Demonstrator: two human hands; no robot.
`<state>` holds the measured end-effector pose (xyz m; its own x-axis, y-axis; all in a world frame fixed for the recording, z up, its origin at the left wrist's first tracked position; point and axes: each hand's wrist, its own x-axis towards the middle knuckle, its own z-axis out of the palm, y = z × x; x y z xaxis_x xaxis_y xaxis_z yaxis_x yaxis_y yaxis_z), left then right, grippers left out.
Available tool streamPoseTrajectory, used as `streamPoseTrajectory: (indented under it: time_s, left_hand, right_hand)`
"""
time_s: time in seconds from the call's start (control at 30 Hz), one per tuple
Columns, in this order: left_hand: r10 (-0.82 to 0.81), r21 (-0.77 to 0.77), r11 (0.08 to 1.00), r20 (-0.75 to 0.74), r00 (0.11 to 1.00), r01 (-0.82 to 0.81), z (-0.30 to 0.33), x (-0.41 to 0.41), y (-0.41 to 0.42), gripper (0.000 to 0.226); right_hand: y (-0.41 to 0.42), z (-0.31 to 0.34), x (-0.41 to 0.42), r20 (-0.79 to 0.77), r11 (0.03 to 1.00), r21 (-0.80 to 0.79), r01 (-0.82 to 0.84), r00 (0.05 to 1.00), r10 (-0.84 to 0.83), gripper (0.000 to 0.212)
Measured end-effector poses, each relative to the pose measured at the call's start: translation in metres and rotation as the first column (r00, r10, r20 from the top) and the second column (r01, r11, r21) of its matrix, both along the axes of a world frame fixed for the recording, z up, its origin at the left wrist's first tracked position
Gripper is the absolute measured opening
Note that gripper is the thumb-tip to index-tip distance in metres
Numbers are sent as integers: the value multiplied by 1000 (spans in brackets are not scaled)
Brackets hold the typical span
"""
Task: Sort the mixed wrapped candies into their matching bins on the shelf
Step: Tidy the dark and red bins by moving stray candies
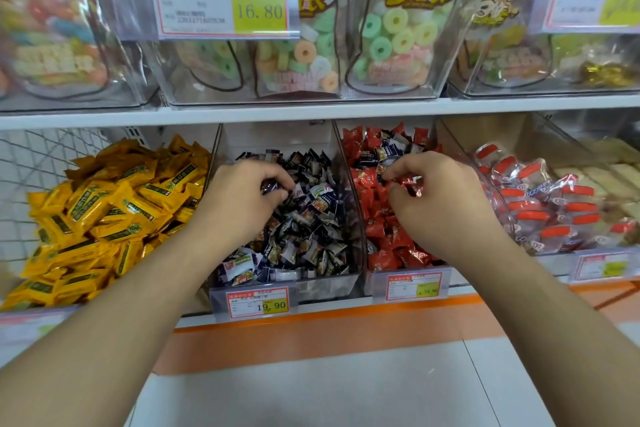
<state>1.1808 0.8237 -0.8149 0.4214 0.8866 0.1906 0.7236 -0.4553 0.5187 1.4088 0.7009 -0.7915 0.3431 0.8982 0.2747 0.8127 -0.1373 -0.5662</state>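
Two clear bins stand side by side on the lower shelf. The middle bin [311, 288] holds dark blue wrapped candies [304, 236]. The bin to its right [360, 218] holds red wrapped candies [388, 246], with a few dark blue ones [388, 149] mixed in near the back. My left hand [239, 198] is over the dark blue bin and pinches a dark wrapped candy [270, 188]. My right hand [436, 198] is over the red bin, its fingers curled round red wrapped candy [412, 182].
Yellow wrapped bars [104, 215] fill the bin at the left, beside a wire basket wall [38, 163]. Clear packs with orange labels [540, 208] sit at the right. Price tags [258, 303] hang on the bin fronts. Bags of ring candies [394, 35] stand on the upper shelf.
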Motion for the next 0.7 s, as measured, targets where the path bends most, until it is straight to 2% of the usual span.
streamPoseTrajectory:
  time_s: [0.17,0.3,0.37,0.47,0.6,0.7]
  left_hand:
    - [-192,-90,978,-55,980,186,13,-12,-12,35]
    - [-190,25,981,-90,978,193,23,-29,-15,38]
    - [-139,78,986,-125,982,149,27,-42,-13,42]
    - [-109,67,990,-180,978,123,21,-58,-9,51]
    - [-138,-71,989,-179,974,127,2,-73,-9,56]
    - [-150,-90,986,-162,975,137,-4,-76,-9,52]
  right_hand:
    - [2,2,-8,29,999,8,-31,999,30,24]
    - [6,7,-29,103,988,29,-155,983,151,31]
    - [12,4,-47,160,949,-33,-314,935,315,38]
    - [28,-11,-80,111,844,-130,-520,839,533,48]
    - [56,-47,-98,17,786,-318,-530,826,563,65]
    - [72,-62,-100,77,771,-411,-487,824,562,73]
